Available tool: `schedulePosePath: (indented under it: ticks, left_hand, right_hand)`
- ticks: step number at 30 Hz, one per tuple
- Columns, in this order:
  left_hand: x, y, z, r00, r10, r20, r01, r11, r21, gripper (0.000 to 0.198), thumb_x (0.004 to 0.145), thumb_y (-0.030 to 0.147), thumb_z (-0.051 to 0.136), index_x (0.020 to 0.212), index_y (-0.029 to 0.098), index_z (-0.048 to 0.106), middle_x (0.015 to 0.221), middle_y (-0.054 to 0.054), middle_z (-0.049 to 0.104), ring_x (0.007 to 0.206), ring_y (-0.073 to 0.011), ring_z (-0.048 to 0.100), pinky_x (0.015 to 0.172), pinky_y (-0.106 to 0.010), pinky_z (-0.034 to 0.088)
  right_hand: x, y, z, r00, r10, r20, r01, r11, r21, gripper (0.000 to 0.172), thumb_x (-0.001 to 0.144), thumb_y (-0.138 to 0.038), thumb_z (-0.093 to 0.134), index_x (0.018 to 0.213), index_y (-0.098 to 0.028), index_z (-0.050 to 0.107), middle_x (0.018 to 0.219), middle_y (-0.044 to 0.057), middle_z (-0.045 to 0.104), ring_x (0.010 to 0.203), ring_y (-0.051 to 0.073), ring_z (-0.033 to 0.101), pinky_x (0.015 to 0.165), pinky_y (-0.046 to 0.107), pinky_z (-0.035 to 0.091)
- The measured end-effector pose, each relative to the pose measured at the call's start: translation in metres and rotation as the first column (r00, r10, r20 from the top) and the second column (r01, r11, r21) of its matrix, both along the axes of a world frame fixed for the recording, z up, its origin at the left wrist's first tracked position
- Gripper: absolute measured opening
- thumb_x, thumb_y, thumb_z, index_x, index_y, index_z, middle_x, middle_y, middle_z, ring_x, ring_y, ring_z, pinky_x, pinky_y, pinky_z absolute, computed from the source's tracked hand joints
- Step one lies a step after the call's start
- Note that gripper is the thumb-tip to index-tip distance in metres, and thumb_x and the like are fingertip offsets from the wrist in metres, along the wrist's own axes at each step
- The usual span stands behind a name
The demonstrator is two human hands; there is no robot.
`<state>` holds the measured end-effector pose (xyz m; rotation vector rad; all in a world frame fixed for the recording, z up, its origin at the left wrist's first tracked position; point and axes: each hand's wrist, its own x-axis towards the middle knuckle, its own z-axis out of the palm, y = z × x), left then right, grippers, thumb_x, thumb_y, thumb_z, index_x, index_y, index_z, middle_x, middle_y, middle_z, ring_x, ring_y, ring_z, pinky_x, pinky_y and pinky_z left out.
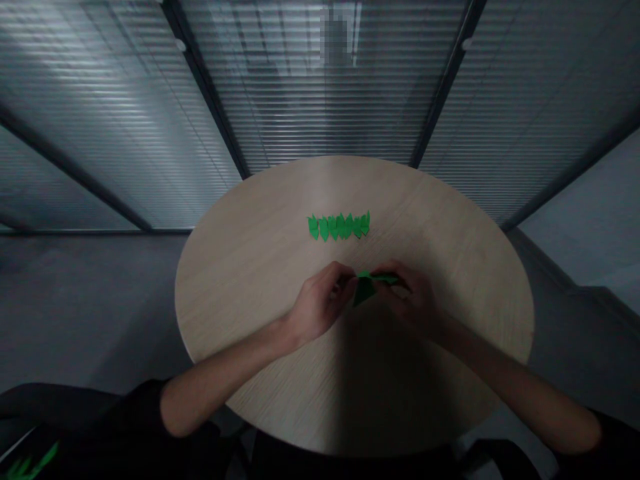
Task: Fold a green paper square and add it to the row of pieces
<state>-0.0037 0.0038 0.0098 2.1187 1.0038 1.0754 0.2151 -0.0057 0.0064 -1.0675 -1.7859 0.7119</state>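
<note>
My left hand (320, 300) and my right hand (406, 298) are close together above the middle of a round light-wood table (440, 230). Between their fingertips they pinch a folded piece of green paper (366, 287), with one pointed flap hanging down. Farther from me, a row of several small pointed green paper pieces (339, 226) lies on the tabletop, overlapping side by side. Neither hand touches the row. My fingers hide part of the held piece.
Green paper shapes (27, 463) show on a dark surface at the lower left, below the table edge. Glass panels with slatted blinds (325, 87) and dark frames stand behind the table, above a grey floor (85, 300).
</note>
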Motion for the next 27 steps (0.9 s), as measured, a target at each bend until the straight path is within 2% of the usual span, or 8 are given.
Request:
schedulePosePath:
  ticks: [4,10,15,20,27]
  left_hand:
    - [0.0005,0.0001,-0.0017,1.000,0.007,0.027,-0.006,0.999,-0.032,0.016,0.104,0.028,0.051,0.100,0.016,0.060,0.080,-0.003,0.068,0.065,-0.0117,0.061,0.056,-0.023,0.050]
    - [0.0023,-0.0018,0.0003,0.999,0.020,0.037,-0.016,0.994,-0.105,0.015,0.103,0.030,0.051,0.098,0.017,0.057,0.074,-0.002,0.067,0.062,-0.0120,0.062,0.055,-0.023,0.050]
    - [0.0028,-0.0016,-0.0002,0.998,0.016,0.057,-0.009,0.993,-0.115,0.018,0.104,0.032,0.051,0.100,0.016,0.057,0.074,-0.002,0.067,0.062,-0.0120,0.063,0.055,-0.023,0.050]
    - [0.0027,-0.0001,-0.0019,0.996,-0.038,0.076,0.043,0.997,-0.071,0.020,0.105,0.030,0.049,0.106,0.015,0.062,0.081,-0.004,0.069,0.065,-0.0123,0.064,0.057,-0.024,0.053]
    - [0.0025,0.0000,0.0003,0.997,-0.047,0.066,0.052,0.996,-0.074,0.024,0.105,0.030,0.049,0.108,0.013,0.065,0.085,-0.006,0.071,0.067,-0.0124,0.065,0.058,-0.024,0.054]
  right_hand:
    - [-0.0015,-0.0013,0.0006,0.998,-0.017,-0.062,0.015,0.999,-0.041,0.023,0.091,-0.031,0.071,0.112,-0.024,0.065,0.100,0.006,0.074,0.087,0.019,0.073,0.076,0.032,0.062]
    - [0.0000,-0.0021,0.0001,0.995,-0.002,-0.098,0.002,1.000,0.003,0.039,0.089,-0.030,0.073,0.125,-0.024,0.059,0.101,0.005,0.070,0.085,0.017,0.072,0.077,0.031,0.063]
    - [0.0003,-0.0033,0.0038,0.996,0.011,-0.084,-0.010,1.000,0.010,0.032,0.091,-0.028,0.070,0.121,-0.023,0.061,0.096,0.004,0.071,0.082,0.016,0.072,0.074,0.029,0.062]
    - [0.0008,-0.0023,0.0052,0.994,0.033,-0.104,-0.033,0.999,0.009,0.022,0.093,-0.030,0.069,0.112,-0.022,0.065,0.087,0.002,0.072,0.076,0.015,0.073,0.070,0.025,0.061]
    - [0.0007,-0.0012,0.0045,0.986,0.013,-0.167,-0.021,0.999,-0.046,0.021,0.092,-0.030,0.070,0.111,-0.023,0.066,0.084,0.000,0.070,0.072,0.013,0.071,0.065,0.023,0.059]
